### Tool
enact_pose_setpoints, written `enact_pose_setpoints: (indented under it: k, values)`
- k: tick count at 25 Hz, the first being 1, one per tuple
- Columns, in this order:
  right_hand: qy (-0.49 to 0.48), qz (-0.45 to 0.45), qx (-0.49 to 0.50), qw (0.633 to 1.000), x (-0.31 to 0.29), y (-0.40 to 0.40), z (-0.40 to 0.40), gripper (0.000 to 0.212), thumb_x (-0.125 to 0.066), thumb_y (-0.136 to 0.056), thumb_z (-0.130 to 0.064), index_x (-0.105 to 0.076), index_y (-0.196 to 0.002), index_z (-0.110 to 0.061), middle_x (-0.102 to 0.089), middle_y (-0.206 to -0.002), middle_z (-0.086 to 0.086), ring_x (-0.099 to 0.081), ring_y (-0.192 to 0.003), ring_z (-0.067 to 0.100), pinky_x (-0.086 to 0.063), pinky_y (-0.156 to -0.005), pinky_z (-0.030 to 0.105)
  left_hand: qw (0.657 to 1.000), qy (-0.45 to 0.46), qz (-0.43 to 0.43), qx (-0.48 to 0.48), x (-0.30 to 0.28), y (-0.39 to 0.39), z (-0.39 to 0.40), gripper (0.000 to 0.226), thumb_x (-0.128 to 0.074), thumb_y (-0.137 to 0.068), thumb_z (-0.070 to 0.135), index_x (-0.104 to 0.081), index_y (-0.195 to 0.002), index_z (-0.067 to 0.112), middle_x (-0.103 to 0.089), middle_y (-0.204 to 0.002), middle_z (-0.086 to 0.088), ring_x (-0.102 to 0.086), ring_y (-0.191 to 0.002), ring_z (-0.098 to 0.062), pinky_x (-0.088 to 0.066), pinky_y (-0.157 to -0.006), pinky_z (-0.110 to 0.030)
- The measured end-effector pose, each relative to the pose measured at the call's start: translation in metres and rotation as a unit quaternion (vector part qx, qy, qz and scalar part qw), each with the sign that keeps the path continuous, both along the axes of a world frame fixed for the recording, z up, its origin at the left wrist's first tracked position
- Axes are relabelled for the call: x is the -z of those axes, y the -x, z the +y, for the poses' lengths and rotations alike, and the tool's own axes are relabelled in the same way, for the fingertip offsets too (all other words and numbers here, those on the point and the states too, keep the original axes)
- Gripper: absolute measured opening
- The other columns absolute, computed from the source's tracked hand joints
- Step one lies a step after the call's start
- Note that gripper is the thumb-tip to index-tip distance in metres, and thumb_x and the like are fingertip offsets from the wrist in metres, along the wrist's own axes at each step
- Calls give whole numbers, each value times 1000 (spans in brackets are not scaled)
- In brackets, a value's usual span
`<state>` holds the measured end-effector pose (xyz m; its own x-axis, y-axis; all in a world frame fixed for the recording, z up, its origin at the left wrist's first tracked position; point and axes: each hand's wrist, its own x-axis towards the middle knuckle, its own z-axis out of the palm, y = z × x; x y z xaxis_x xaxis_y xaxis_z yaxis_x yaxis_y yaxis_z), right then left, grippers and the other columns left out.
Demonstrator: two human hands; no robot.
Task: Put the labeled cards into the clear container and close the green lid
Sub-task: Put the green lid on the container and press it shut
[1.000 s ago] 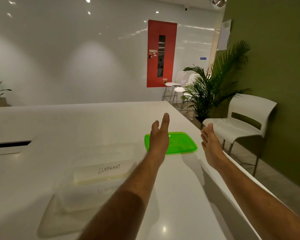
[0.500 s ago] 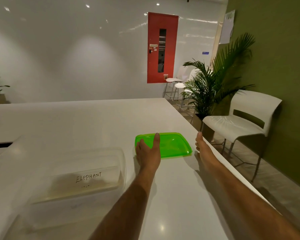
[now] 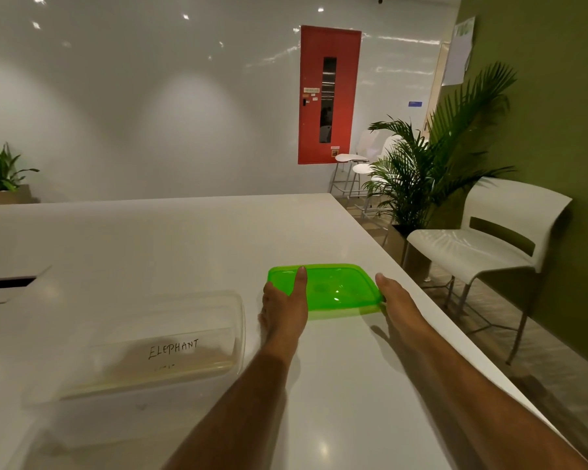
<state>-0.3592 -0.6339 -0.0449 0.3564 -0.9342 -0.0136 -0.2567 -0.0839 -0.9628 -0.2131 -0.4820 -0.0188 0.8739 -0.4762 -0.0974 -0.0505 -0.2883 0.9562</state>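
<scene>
We've got both hands on the green lid [image 3: 336, 290] now, left hand [image 3: 284, 308] and right hand [image 3: 399, 300] clamping its ends, no longer hovering; clear container [image 3: 143, 351] with the cards [image 3: 174, 349] sits just left of our left hand.

This looks like an office lounge or break area rather than a home. A large white counter [image 3: 190, 239] with a slot cut into its top at the left fills the foreground. Behind it runs a glossy white wall [image 3: 150, 96] that mirrors ceiling spotlights, with a red door-like panel [image 3: 329, 95] set in it, fitted with a narrow dark window and small notices. An olive-green wall [image 3: 550, 96] on the right carries a pinned paper [image 3: 460, 50]. A white moulded chair [image 3: 482, 245] on metal legs, white stools [image 3: 352, 167], a potted palm [image 3: 431, 164] and a second planter [image 3: 4, 178] furnish the room.
</scene>
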Motion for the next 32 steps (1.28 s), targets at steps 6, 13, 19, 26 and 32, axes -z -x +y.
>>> enact_pose_setpoints:
  k: [6, 13, 19, 26, 32]
  values:
    - [175, 66, 37, 982, 2, 26, 17, 52, -76, -72, 3, -68, -118, -19, -70, -102, 4, -65, -89, 20, -56, -90, 42, 999, 29, -31, -14, -22, 18, 10, 97, -49, -82, 75, -19, -153, 17, -31, -158, -10, -34, -141, -35, -29, -113, -57]
    - [280, 30, 54, 958, -38, 49, 36, 22, -81, -77, -12, -74, -97, -11, -71, -84, 4, -61, -72, 18, -51, -68, 28, 997, 65, -30, 18, -45, 18, 30, 93, -53, -84, 71, -24, -152, 15, -30, -158, -7, -28, -144, -31, -27, -115, -56]
    - [236, -104, 41, 965, -94, 57, 51, 27, -69, -88, -12, -66, -114, -8, -66, -97, 6, -63, -90, 23, -57, -78, 41, 988, 107, -108, 41, -80, 17, 51, 73, -67, -87, 44, -37, -147, 16, -39, -151, -9, -39, -137, -30, -34, -112, -46]
    - [189, -233, 11, 954, -137, 40, 82, 22, -64, -93, -24, -66, -114, -20, -70, -94, -4, -68, -77, 2, -57, -66, 18, 964, 169, -192, 76, -106, -19, 94, 42, -71, -86, 18, -61, -127, 20, -66, -111, -7, -65, -96, -26, -53, -85, -36]
    - [118, -185, -24, 975, -125, -13, 106, 31, -68, -89, -26, -67, -116, -10, -63, -85, 9, -54, -71, 23, -45, -59, 34, 977, 194, -51, 74, -93, -69, 137, 29, -68, -90, 16, -61, -119, 18, -66, -85, 0, -54, -38, -8, -40, -35, -20]
